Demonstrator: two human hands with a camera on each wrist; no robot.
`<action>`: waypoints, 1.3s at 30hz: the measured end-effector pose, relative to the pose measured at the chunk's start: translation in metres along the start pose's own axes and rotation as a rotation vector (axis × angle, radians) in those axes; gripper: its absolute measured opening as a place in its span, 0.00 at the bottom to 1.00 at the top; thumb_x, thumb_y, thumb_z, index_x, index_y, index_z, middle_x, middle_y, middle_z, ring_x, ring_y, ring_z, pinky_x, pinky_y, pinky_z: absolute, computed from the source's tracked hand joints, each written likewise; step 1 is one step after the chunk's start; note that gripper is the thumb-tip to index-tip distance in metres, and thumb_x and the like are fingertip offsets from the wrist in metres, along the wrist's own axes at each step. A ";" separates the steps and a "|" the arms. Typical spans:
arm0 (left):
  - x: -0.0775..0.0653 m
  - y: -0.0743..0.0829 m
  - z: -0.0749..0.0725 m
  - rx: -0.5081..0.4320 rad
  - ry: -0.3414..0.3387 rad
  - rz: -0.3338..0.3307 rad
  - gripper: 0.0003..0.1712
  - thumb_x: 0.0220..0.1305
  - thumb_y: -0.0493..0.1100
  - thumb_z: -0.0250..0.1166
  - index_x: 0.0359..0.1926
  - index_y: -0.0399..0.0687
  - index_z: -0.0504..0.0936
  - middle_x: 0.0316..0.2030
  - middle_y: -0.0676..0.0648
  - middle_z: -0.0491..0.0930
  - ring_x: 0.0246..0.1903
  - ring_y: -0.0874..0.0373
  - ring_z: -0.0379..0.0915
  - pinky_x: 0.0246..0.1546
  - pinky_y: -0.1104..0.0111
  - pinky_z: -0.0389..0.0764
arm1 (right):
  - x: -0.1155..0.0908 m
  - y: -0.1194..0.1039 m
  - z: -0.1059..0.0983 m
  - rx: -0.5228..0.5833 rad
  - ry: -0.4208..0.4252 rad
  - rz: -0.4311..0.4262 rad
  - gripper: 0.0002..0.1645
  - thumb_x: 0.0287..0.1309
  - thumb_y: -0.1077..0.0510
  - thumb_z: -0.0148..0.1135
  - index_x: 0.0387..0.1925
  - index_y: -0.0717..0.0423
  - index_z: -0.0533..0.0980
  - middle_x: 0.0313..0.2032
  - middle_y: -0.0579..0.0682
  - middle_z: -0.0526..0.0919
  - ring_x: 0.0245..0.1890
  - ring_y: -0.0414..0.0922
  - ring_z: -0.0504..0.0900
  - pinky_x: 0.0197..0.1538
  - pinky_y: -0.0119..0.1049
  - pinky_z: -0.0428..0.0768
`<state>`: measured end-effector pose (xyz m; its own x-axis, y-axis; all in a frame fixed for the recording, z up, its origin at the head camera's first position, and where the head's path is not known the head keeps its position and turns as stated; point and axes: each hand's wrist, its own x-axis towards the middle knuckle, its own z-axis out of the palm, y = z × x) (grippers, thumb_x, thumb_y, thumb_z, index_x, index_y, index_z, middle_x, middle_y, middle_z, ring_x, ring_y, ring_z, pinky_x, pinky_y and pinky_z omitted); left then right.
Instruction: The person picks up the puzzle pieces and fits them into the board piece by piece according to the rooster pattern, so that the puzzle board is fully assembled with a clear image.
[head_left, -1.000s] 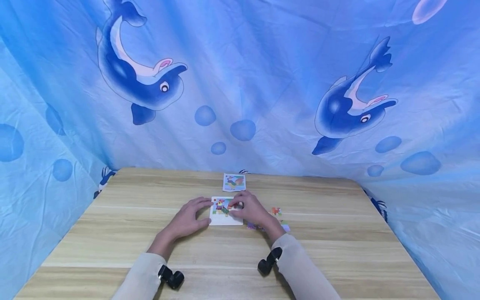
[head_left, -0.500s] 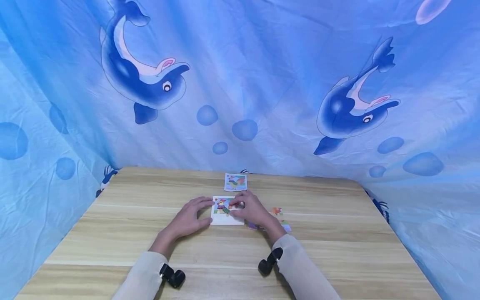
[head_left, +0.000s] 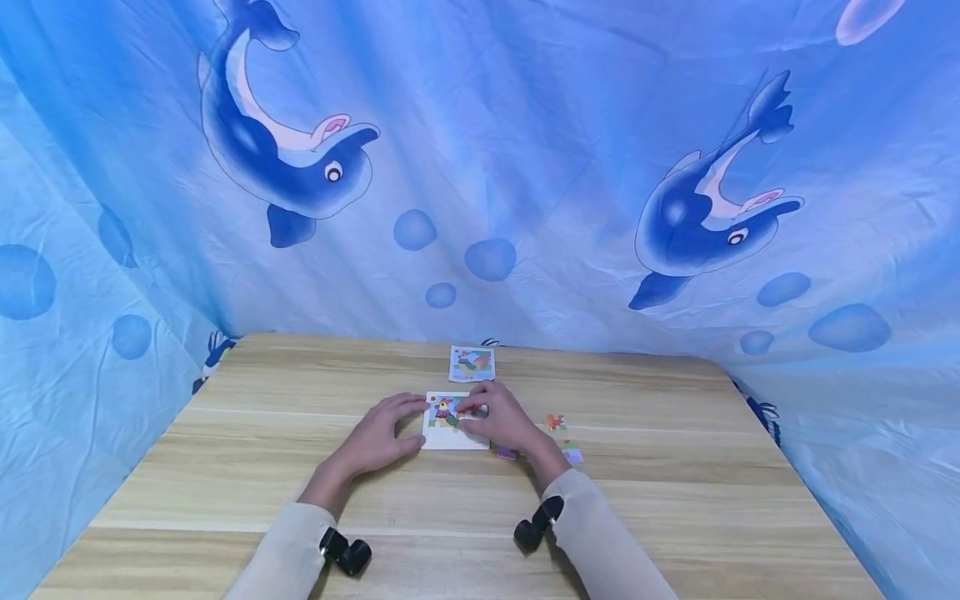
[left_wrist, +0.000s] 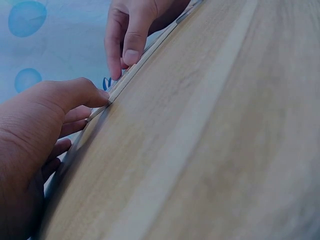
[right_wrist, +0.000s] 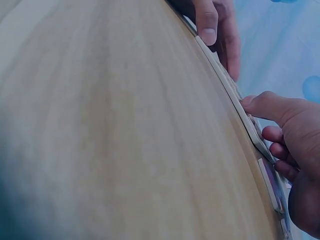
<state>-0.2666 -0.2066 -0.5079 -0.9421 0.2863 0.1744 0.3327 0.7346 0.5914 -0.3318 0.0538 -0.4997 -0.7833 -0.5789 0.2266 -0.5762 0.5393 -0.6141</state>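
At far left I record the left hand [head_left: 384, 433] with thumb and fingers spread, the tips touching the board's left edge; no closed grip observed. The puzzle board [head_left: 450, 443] lies flat on the table [head_left: 420, 517], between the 2 hands, its lower strip bare and white, part of a bird picture [head_left: 444, 412] showing above. I judge it light, thin and stiff, liable to slide if pushed; best held by opposite edges. Behind it lies a picture card [head_left: 471, 364], with a wavy near edge; I rate it bendable. The right hand [head_left: 506, 418] reaches over the board's right half, thumb and forefinger tips down on it; whether they pinch a piece I cannot tell. Just beside the board's lower right corner: 1 purple piece [head_left: 506, 452]. Farther right, I note an orange piece [head_left: 555, 422] and a green-and-lilac piece [head_left: 573, 456]. I expect such pieces to be near weightless; take by the rims, sparing the tabs.
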 end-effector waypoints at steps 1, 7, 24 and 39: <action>0.000 0.000 0.000 0.001 -0.002 -0.001 0.34 0.63 0.52 0.69 0.70 0.53 0.76 0.74 0.46 0.70 0.77 0.39 0.58 0.75 0.33 0.58 | 0.000 0.000 0.000 -0.006 -0.002 0.000 0.13 0.60 0.52 0.75 0.47 0.46 0.89 0.47 0.47 0.81 0.46 0.42 0.71 0.48 0.37 0.74; 0.000 0.002 -0.002 -0.011 0.000 -0.005 0.34 0.63 0.51 0.69 0.70 0.52 0.77 0.74 0.46 0.70 0.77 0.39 0.58 0.75 0.33 0.58 | -0.001 -0.003 -0.005 0.003 -0.027 0.034 0.14 0.61 0.51 0.73 0.48 0.45 0.88 0.50 0.46 0.81 0.51 0.45 0.73 0.55 0.43 0.77; -0.001 0.002 0.000 -0.001 0.006 0.009 0.34 0.63 0.51 0.69 0.70 0.52 0.77 0.73 0.46 0.71 0.77 0.39 0.59 0.76 0.35 0.57 | -0.068 0.041 -0.084 -0.034 0.096 0.124 0.17 0.58 0.56 0.74 0.50 0.53 0.86 0.53 0.51 0.84 0.58 0.53 0.80 0.65 0.57 0.79; -0.001 0.004 0.001 0.001 0.012 0.011 0.34 0.62 0.51 0.70 0.70 0.51 0.77 0.73 0.46 0.71 0.77 0.39 0.59 0.75 0.33 0.57 | -0.110 0.085 -0.102 -0.001 0.097 0.192 0.18 0.56 0.53 0.76 0.50 0.45 0.86 0.53 0.49 0.81 0.58 0.53 0.78 0.65 0.57 0.78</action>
<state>-0.2647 -0.2035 -0.5068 -0.9389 0.2868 0.1903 0.3429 0.7323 0.5883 -0.3184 0.2257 -0.4995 -0.8974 -0.4042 0.1771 -0.4145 0.6343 -0.6525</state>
